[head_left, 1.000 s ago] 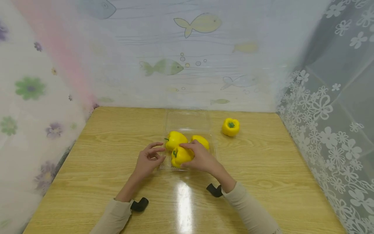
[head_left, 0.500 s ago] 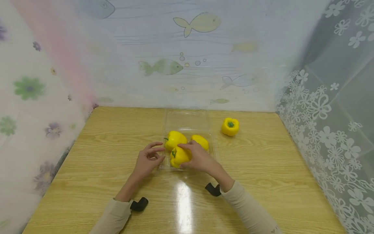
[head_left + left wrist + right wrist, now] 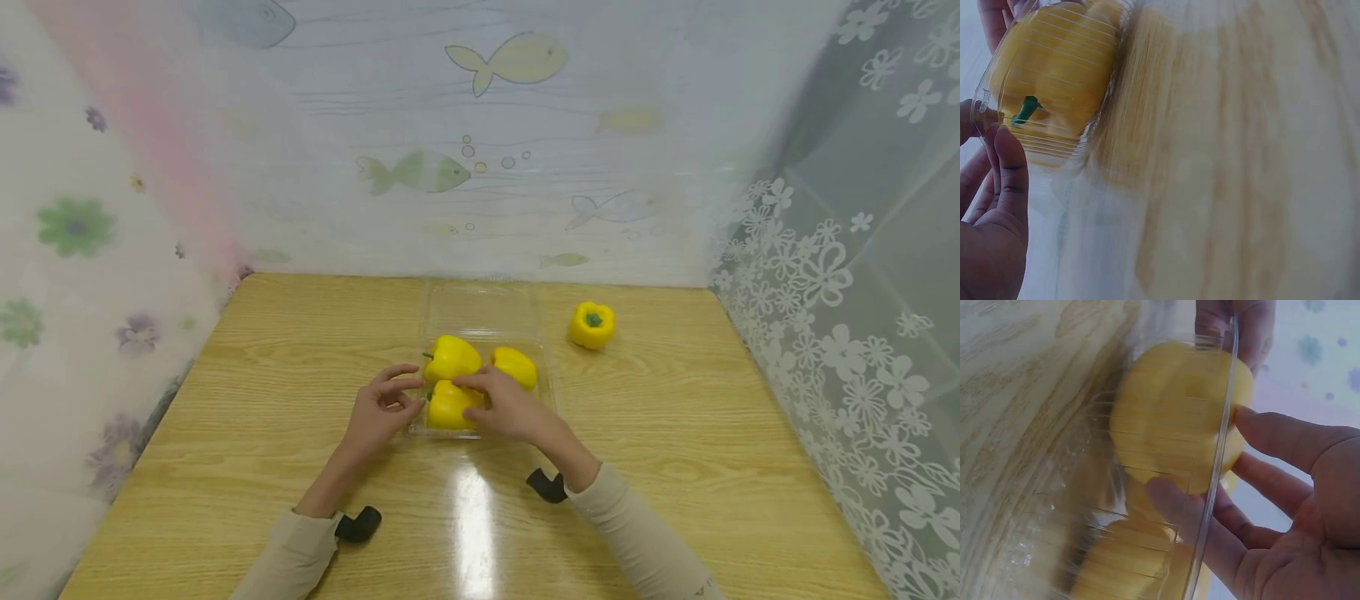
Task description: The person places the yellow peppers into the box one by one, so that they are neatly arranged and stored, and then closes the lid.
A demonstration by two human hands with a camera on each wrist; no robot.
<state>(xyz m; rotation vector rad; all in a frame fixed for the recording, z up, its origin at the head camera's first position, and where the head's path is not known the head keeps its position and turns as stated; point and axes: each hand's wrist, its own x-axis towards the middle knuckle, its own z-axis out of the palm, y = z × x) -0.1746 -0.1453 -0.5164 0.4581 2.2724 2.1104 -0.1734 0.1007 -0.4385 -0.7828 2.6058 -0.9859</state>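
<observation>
A clear plastic clamshell container (image 3: 551,383) lies open on the table, with three yellow bell peppers in it. The front bell pepper (image 3: 448,407) lies on its side, its green stem (image 3: 1026,109) pointing left. My right hand (image 3: 510,406) holds this pepper at its right end, the thumb (image 3: 1279,434) on its near side and fingers reaching in past the rim. Behind it lie a left bell pepper (image 3: 454,358) and a right bell pepper (image 3: 516,367). With thumb and finger, my left hand (image 3: 382,408) pinches the container's left rim.
Another yellow bell pepper (image 3: 592,325) stands upright on the wooden table (image 3: 675,433), right of the container. The raised clear lid (image 3: 483,310) extends toward the back curtain (image 3: 315,200). Black wrist mounts (image 3: 358,525) sit below both hands.
The front bell pepper has turned and settled lower and leftward in the container, its stem now facing left. My right fingers have shifted to its right end. My left hand stays put.
</observation>
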